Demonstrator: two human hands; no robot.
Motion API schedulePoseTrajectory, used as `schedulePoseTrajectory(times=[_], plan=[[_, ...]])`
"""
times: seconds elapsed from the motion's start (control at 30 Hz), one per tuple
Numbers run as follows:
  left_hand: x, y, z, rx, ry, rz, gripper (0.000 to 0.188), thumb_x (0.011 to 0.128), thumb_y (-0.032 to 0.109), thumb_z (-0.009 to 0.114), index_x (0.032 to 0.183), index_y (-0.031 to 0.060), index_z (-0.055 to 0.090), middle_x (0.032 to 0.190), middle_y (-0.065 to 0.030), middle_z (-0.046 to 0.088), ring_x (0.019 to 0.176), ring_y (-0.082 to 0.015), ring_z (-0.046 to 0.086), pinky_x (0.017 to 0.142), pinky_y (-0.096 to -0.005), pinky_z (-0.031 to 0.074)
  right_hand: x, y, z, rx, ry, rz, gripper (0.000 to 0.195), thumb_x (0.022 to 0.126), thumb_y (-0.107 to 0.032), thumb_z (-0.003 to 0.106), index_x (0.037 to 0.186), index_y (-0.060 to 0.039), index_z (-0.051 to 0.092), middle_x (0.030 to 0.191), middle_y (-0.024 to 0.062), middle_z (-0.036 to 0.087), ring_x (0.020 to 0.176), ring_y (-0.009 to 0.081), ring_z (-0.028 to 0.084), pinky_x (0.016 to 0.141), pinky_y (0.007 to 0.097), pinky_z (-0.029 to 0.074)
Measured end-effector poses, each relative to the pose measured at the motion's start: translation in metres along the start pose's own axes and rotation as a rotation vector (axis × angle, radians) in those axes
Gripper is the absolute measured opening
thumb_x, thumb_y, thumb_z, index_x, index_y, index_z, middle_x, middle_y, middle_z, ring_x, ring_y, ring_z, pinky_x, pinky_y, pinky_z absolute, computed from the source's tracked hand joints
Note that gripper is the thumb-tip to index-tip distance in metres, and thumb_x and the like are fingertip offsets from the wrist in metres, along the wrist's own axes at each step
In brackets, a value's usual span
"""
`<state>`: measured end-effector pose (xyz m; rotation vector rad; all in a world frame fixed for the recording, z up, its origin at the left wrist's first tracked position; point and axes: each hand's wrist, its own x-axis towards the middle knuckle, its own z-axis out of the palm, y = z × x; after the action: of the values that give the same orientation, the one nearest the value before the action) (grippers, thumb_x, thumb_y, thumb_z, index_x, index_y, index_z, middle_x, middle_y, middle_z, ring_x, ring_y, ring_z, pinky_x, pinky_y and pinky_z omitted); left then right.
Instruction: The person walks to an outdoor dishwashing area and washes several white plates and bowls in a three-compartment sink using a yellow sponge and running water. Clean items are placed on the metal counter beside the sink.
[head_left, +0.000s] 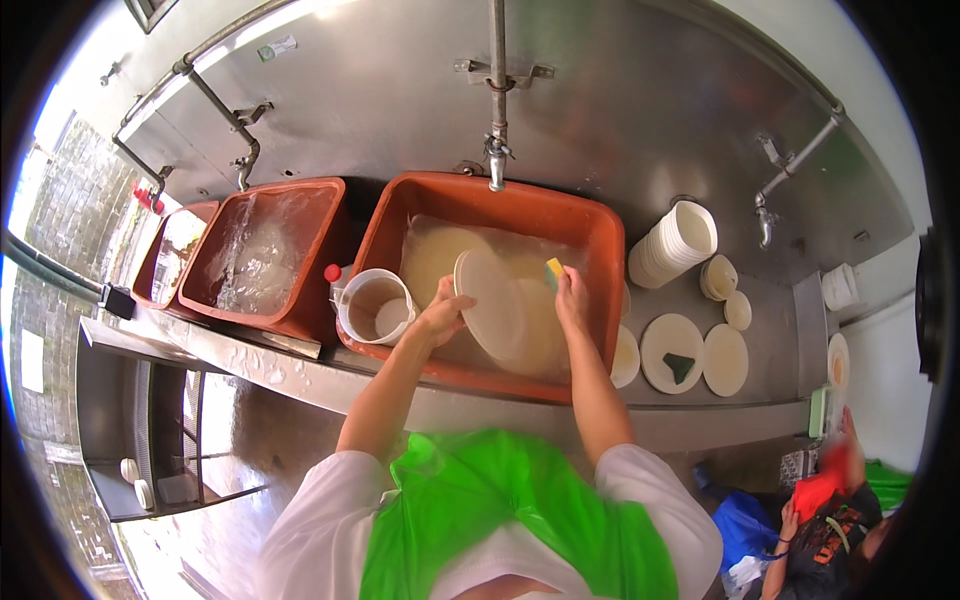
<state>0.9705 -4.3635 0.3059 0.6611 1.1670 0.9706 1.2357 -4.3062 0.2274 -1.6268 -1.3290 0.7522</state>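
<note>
My left hand (444, 309) grips the edge of a pale round plate (491, 304), tilted above cloudy water in a large orange-brown plastic tub (611, 300). Held in my right hand (572, 296) is a yellow and green sponge (554, 274), to the right of the plate and apart from it. More pale plates (450, 251) lie under the water. A white plastic bucket (376, 306) stands at the tub's left front corner, beside a bottle with a red cap (332, 273).
A metal tap (496, 161) hangs over the tub's back rim. Two water-filled tubs (262, 255) (178, 255) stand left. Stacked white containers (673, 244), small bowls (738, 310) and plates (725, 360), one bearing a dark green pad (679, 367), are on the right. Another person (825, 517) is at lower right.
</note>
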Motion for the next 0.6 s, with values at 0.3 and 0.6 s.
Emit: schedulePoseTrajectory(times=[0.3,0.6], plan=[[-0.053,0.072,-0.010,-0.220,-0.039,0.195,0.043,0.103,0.019,0.049,0.142,0.0002,0.046,0.132,-0.0153,0.059,0.124,-0.0268,0.056,0.105,-0.0406,0.047,-0.006,-0.078,-0.019,0.166,-0.152,-0.304,0.037,0.099,-0.019,0.052,0.130,-0.0012,0.059,0.130,0.0217,0.062,0.123,0.0380,0.058,0.105,0.0415,0.045],[-0.024,0.051,-0.016,-0.199,0.426,0.398,0.043,0.107,0.033,0.047,0.126,-0.0037,0.058,0.119,-0.0139,0.065,0.100,-0.0226,0.066,0.089,-0.0355,0.054,-0.047,-0.115,0.022,-0.278,-0.521,-0.777,0.042,0.097,-0.019,0.057,0.130,0.0072,0.053,0.144,0.0247,0.049,0.137,0.0376,0.045,0.112,0.0449,0.039]])
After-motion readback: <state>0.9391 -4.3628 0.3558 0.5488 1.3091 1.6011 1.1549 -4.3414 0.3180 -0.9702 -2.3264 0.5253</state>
